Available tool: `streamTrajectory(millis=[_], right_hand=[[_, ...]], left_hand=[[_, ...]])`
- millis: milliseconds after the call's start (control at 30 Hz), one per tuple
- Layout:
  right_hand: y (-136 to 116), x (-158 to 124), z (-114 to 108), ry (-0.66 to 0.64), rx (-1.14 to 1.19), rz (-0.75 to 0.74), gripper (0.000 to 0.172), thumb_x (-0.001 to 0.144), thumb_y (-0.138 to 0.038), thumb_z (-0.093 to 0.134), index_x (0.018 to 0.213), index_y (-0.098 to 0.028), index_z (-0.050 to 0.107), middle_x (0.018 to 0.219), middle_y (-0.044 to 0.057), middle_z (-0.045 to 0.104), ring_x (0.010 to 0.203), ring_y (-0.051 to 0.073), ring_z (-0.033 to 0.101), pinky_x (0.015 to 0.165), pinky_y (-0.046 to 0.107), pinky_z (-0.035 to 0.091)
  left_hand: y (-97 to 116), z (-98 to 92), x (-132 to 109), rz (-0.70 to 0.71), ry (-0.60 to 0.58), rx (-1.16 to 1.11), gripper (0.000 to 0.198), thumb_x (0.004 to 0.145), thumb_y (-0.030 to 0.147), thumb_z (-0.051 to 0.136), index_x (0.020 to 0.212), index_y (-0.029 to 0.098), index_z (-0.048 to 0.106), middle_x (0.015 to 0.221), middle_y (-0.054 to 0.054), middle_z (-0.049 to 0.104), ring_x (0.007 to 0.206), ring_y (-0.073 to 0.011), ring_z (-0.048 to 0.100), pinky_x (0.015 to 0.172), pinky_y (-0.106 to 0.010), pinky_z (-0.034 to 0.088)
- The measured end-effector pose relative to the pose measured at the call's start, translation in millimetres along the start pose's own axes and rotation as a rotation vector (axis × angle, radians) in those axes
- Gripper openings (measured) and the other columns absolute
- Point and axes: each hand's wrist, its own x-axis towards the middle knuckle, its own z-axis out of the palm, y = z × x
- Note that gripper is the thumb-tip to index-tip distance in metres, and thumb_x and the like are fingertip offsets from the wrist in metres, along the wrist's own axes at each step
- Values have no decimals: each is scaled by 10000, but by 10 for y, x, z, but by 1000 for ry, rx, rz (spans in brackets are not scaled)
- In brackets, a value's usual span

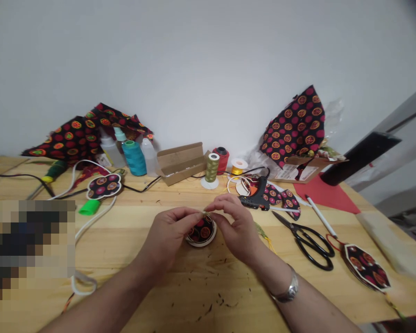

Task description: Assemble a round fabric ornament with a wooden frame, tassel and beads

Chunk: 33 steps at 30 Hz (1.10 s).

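A round, flat pendant covered in dark fabric with red and orange circles, with a pale rim, lies on the wooden table in front of me. At its top edge, my left hand pinches a small bit of greenish cord between thumb and forefinger. My right hand is closed in a pinch on the same cord from the other side, its other fingers raised. Both hands partly cover the pendant. Just beyond the right hand, a green tassel with yellow threads shows in part.
Black-handled scissors, a glue gun and an octagonal fabric pendant lie to the right. Thread spools, a cardboard box and bottles stand along the wall. At left are a flower-shaped piece and a white cable.
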Motion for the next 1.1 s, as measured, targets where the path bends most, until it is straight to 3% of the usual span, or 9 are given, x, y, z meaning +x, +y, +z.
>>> streamTrajectory(millis=[100,267,467,667,767,867,967,1100], right_hand=[[8,-2,-2,-32,-15,-99,226,809,-14,553,892,-200,653,919,40,656,928,177,567,870,358,448],[33,-2,-23,-42,-140,-207,203,820,-44,577,959,-184,623,898,59,664,886,201,550,813,372,454],[56,-3,-42,-43,-356,-288,113,883,-148,579,929,-186,675,843,63,650,823,212,503,747,383,423],[102,-5,-36,-58,-326,-223,86,869,-174,613,870,-196,696,788,47,609,799,201,488,723,360,400],[93,18,-34,-86,-203,-109,110,842,-139,620,781,-205,684,759,34,602,794,196,486,735,351,388],[70,49,-21,-147,105,248,136,770,-115,644,661,-196,640,698,7,584,766,176,491,747,326,383],[75,63,0,-232,358,558,122,736,-232,671,639,-183,617,634,-16,574,664,146,504,668,287,404],[106,52,8,-281,490,680,273,706,-431,668,677,-166,611,628,-8,604,591,122,518,599,260,418]], left_hand=[[11,17,-3,-36,4,-45,85,648,260,764,666,177,775,584,6,708,548,-103,553,556,-196,435],[57,54,-39,-52,43,-59,63,635,228,746,610,173,761,434,44,596,422,-65,427,446,-181,344],[45,51,-25,-51,46,-41,66,625,234,754,630,170,769,524,18,673,467,-72,471,466,-179,356],[36,36,-24,-63,6,-58,93,614,255,767,637,165,769,572,-7,708,548,-107,552,551,-197,426],[23,25,-27,-66,23,-59,102,600,258,772,629,160,766,586,-15,711,558,-110,552,545,-196,417],[11,18,-16,-65,25,-49,105,608,269,774,622,165,764,503,19,647,490,-82,483,500,-187,379],[4,14,-1,-76,22,-77,110,605,284,786,624,177,765,503,27,636,478,-74,471,490,-183,374],[-14,6,8,-83,26,-116,107,607,284,797,650,189,774,576,5,689,525,-86,525,498,-179,383]])
